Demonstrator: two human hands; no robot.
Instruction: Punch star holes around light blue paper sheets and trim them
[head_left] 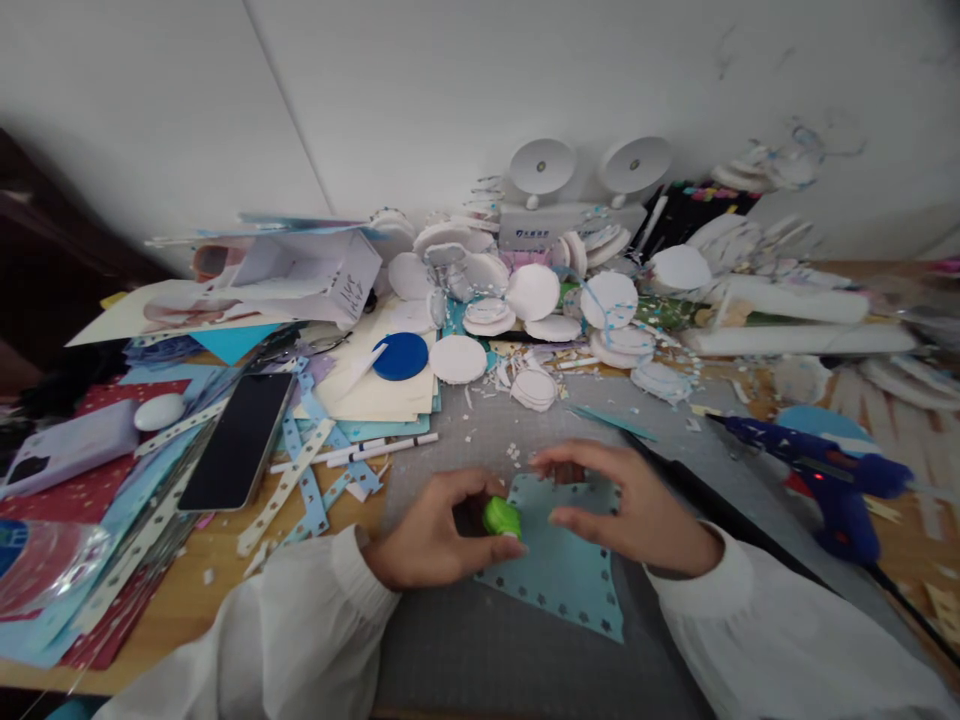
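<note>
My left hand (450,530) has its thumb and fingers closed around a small bright green paper punch (502,518), at the left edge of a light blue sheet of paper (559,560). Flower-shaped holes run along the edges of this sheet, which lies on a grey cutting mat (465,650). Over the sheet's right part is my right hand (626,505), thumb and fingers apart with nothing between them. Whether its fingertips touch the paper I cannot tell.
At the right lies a blue glue gun (832,475) with a red light and a cord. Left are a phone (238,440), pens (382,450) and punched paper strips (304,470). White discs (532,292) and a white box (311,280) crowd the back.
</note>
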